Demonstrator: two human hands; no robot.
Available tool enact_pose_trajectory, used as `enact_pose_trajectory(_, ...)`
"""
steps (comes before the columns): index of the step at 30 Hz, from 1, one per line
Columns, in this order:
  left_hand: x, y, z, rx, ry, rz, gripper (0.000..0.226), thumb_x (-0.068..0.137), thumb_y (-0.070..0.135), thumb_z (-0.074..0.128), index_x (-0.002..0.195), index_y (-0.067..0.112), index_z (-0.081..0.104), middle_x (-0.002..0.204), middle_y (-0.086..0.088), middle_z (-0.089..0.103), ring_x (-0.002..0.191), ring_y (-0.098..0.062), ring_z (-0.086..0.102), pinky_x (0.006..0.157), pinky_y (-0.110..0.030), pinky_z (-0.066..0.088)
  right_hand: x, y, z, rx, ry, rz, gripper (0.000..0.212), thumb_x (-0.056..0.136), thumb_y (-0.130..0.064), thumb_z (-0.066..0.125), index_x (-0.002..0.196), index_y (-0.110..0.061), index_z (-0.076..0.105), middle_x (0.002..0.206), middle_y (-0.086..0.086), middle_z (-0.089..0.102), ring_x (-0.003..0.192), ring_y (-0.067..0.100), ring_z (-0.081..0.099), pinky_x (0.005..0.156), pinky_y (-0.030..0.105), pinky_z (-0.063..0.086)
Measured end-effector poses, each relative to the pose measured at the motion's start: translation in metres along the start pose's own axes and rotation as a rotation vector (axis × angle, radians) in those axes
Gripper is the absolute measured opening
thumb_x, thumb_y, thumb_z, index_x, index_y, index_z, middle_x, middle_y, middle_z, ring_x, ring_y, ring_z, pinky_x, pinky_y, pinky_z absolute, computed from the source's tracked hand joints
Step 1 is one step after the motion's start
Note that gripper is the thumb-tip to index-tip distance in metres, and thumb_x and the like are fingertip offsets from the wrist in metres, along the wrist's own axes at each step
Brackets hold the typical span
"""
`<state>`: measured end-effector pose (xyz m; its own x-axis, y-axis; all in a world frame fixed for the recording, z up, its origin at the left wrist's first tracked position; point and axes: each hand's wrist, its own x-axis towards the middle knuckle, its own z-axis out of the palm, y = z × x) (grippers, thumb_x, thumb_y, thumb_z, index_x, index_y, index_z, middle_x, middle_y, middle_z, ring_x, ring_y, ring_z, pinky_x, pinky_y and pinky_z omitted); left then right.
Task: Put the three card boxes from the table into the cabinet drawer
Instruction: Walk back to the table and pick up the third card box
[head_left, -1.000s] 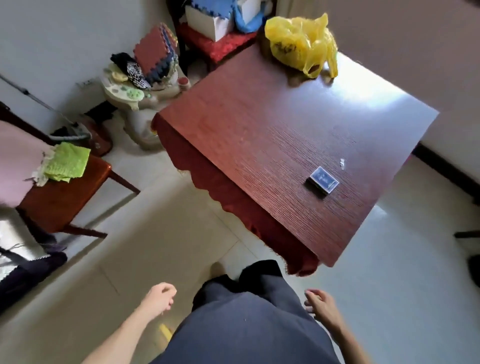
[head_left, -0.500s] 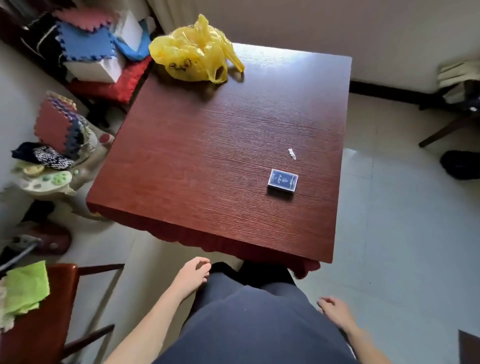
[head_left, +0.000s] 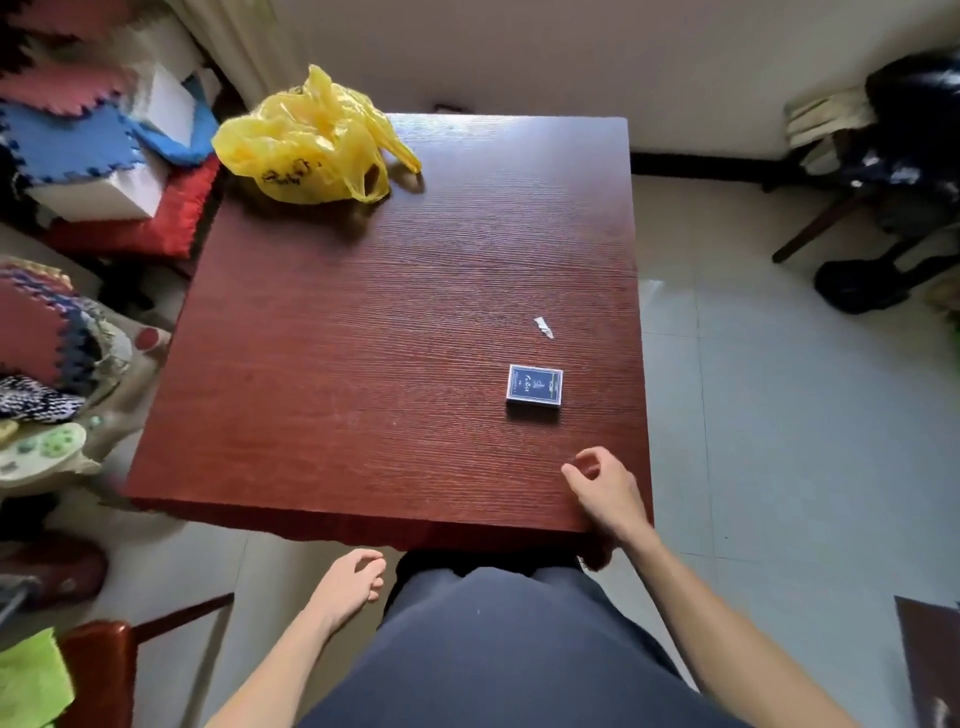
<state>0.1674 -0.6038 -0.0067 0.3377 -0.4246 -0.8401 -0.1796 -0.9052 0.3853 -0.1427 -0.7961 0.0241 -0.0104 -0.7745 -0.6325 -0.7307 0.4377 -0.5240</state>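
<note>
- Counting card boxes first: I see one blue card box (head_left: 534, 384) on the dark red wooden table (head_left: 363, 364), lying flat toward the right side of the tabletop, nearer the front edge than the back.
- Its top face carries pale printing and a thin border; the writing is too small for me to read.
- One small white scrap (head_left: 543, 327) lies on the table just behind the card box, apart from it.
- One crumpled yellow plastic bag (head_left: 311, 150) sits at the back left corner of the table, well apart from the card box. Dark lettering shows on its front, but I cannot make out the words.
- My right hand (head_left: 608, 493) is over the front right part of the table, near the card box but not touching it. Its fingers are curled loosely, thumb and forefinger slightly apart, and it has hold of nothing.
- My left hand (head_left: 348, 584) hangs below the table's front edge, beside my dark trousers, fingers loosely bent and empty.
- To the left of the table I count several foam puzzle mats (head_left: 67, 140) in blue and red, piled with one white box (head_left: 98, 195) on a red cushion (head_left: 150, 218).
- One wooden chair (head_left: 104, 670) with a green cloth (head_left: 31, 680) on it stands at the lower left.
- I see no cabinet drawer from this view.
</note>
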Motion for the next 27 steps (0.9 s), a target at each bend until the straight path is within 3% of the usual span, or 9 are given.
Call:
enact_pose_trajectory(4,0.0,0.006,-0.009,-0.068,0.019,0.015,0.016,0.097,0.015,0.052,0.111,0.011,0.061,0.087,-0.007,0.064,0.064,-0.01,0.057,0.044,-0.009,0.041,0.037,-0.056,0.011,-0.099,0.084,-0.001,0.061,0.083,-0.058,0.061,0.133,-0.025,0.048,0.124,0.008,0.056,0.113,0.033,0.061,0.093,0.045,0.048)
enact_pose_trajectory(11,-0.011,-0.019,-0.017,-0.125,0.038,-0.069,0.017,0.097,0.018,0.052,0.11,0.012,0.062,0.083,-0.005,0.065,0.062,-0.014,0.055,0.054,-0.019,0.042,0.082,-0.113,0.037,-0.335,0.143,-0.026,0.085,0.077,-0.074,0.063,0.143,-0.026,0.039,0.142,0.019,0.041,0.128,0.042,0.047,0.1,0.059,0.042)
enact_pose_trajectory(20,-0.023,-0.037,-0.021,-0.144,0.039,-0.121,0.019,0.097,0.016,0.051,0.114,0.011,0.06,0.088,-0.004,0.063,0.061,-0.009,0.052,0.055,-0.015,0.043,0.099,-0.121,0.051,-0.407,0.131,0.054,0.076,0.076,-0.062,0.071,0.135,-0.022,0.044,0.145,0.021,0.037,0.129,0.043,0.044,0.102,0.059,0.042)
enact_pose_trajectory(27,-0.012,-0.037,-0.029,-0.038,0.001,-0.088,0.02,0.098,0.017,0.051,0.115,0.011,0.06,0.1,-0.008,0.063,0.07,-0.011,0.056,0.059,-0.016,0.045,0.075,-0.102,0.038,-0.214,0.122,0.057,0.074,0.07,-0.061,0.071,0.132,-0.029,0.047,0.137,0.016,0.043,0.125,0.039,0.048,0.1,0.052,0.044)
